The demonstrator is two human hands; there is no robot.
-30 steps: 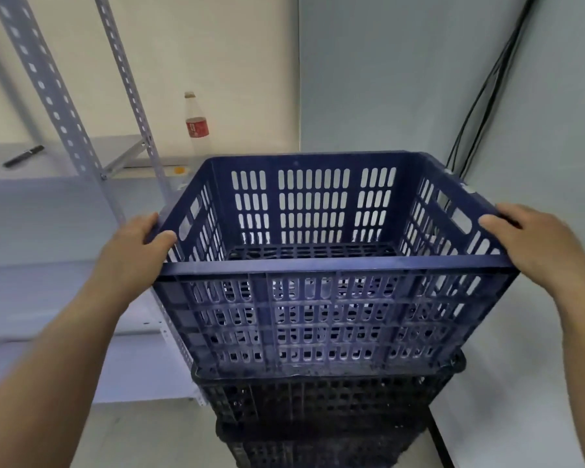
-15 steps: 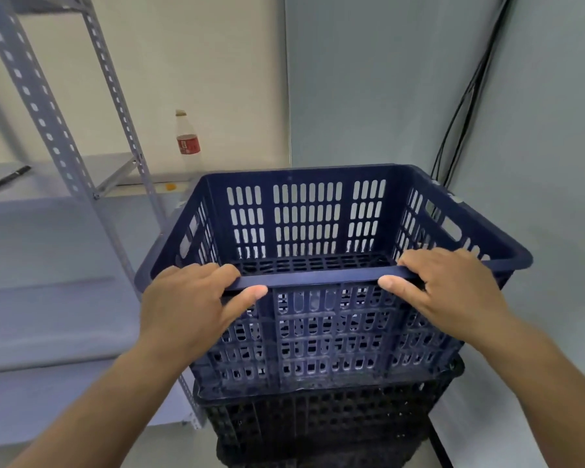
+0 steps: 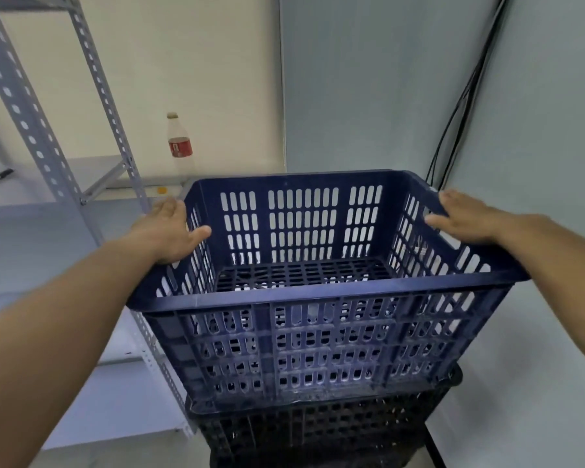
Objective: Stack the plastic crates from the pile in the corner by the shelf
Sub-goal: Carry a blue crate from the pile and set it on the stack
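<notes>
Head view: grey slotted-steel shelf [image 3: 41, 136], left. Blue slotted plastic crate [image 3: 318, 298] in the corner, seated atop a black crate [image 3: 318, 430]. Left hand [image 3: 169, 231] and right hand [image 3: 466, 219], each grip spread flat over a side rim, fingers not curled. Red-labelled bottle [image 3: 179, 146] on the shelf.

Blue slatted crate [image 3: 321, 336] atop black crates [image 3: 318, 430]
</notes>
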